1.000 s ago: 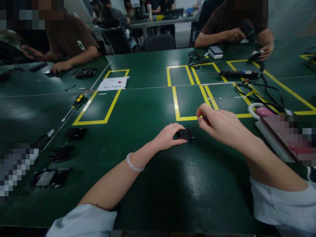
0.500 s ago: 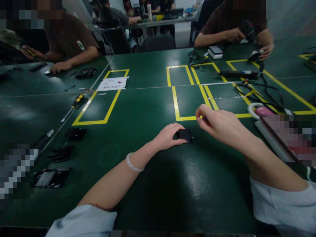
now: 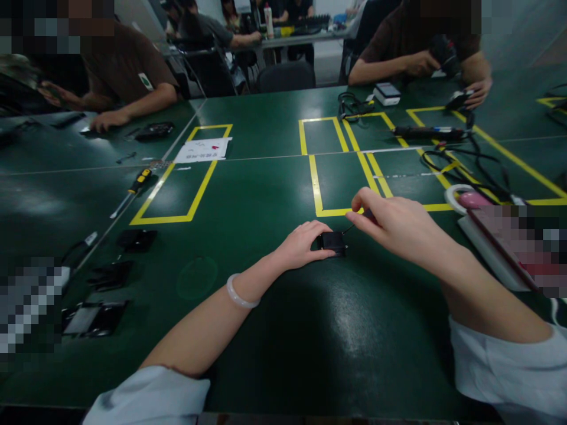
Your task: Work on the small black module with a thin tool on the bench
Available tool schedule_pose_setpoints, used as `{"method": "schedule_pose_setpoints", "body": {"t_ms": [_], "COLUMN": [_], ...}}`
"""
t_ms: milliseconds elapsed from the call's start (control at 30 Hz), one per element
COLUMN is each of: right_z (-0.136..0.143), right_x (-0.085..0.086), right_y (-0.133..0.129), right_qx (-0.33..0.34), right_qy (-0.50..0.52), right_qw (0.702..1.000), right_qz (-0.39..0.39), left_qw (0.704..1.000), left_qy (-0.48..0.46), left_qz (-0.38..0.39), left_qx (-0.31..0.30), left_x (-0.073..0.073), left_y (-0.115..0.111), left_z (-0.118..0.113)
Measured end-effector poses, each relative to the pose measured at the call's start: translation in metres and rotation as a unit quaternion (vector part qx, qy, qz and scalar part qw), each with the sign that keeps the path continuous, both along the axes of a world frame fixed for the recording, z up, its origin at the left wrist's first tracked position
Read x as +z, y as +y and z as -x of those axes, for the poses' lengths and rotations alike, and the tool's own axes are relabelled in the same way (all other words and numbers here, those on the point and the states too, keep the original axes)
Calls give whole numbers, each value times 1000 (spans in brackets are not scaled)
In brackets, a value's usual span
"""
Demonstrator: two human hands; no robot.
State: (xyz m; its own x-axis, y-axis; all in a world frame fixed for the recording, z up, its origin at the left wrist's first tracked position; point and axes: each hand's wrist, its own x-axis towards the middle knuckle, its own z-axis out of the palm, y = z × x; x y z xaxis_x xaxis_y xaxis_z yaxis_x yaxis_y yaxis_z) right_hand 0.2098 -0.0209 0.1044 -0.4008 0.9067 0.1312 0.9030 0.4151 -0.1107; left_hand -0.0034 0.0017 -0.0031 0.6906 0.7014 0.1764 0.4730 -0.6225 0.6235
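Observation:
On the green table, a small black box-shaped part (image 3: pixel 333 242) lies with small metal pins or screws showing at its right side. My left hand (image 3: pixel 305 245) is closed around its left side, the thumb along the near edge and the fingers on the far edge. My right hand (image 3: pixel 392 221) is just right of the part, pinching a thin screwdriver (image 3: pixel 349 229). The screwdriver's slim shaft slants down left to the part's right corner; most of its dark handle is hidden in my fingers. Whether the tip sits in a screw is too small to tell.
A yellow-black screwdriver (image 3: pixel 140 183) and several black parts (image 3: pixel 104 319) lie at left. A paper label (image 3: pixel 204 150) lies farther back. At right are a tape roll (image 3: pixel 452 198), a cabled black tool (image 3: pixel 427 133) and a blurred flat object (image 3: pixel 509 248). Two co-workers sit across.
My right hand's fingers have shifted slightly around the screwdriver, the thumb reaching farther left. My left hand and the black part stay in place.

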Motion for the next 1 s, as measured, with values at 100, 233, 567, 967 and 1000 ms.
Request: {"method": "schedule_pose_setpoints", "body": {"t_ms": [100, 233, 567, 967, 1000], "right_z": [1, 1, 0, 0, 0], "right_x": [0, -1, -1, -2, -1], "right_y": [0, -1, 0, 0, 0], "right_qx": [-6, -9, 7, -5, -5], "right_qy": [-9, -1, 15, 16, 14], "right_qw": [1000, 1000, 1000, 1000, 1000], "right_qz": [-3, -3, 2, -9, -8], "left_qw": [1000, 1000, 1000, 1000, 1000], "left_qy": [1, 5, 6, 6, 4], "left_qz": [5, 10, 1, 0, -1], "left_qx": [0, -1, -5, -4, -3], "left_x": [1, 2, 2, 3, 3], "left_y": [0, 0, 0, 0, -1], "left_z": [0, 0, -1, -1, -1]}}
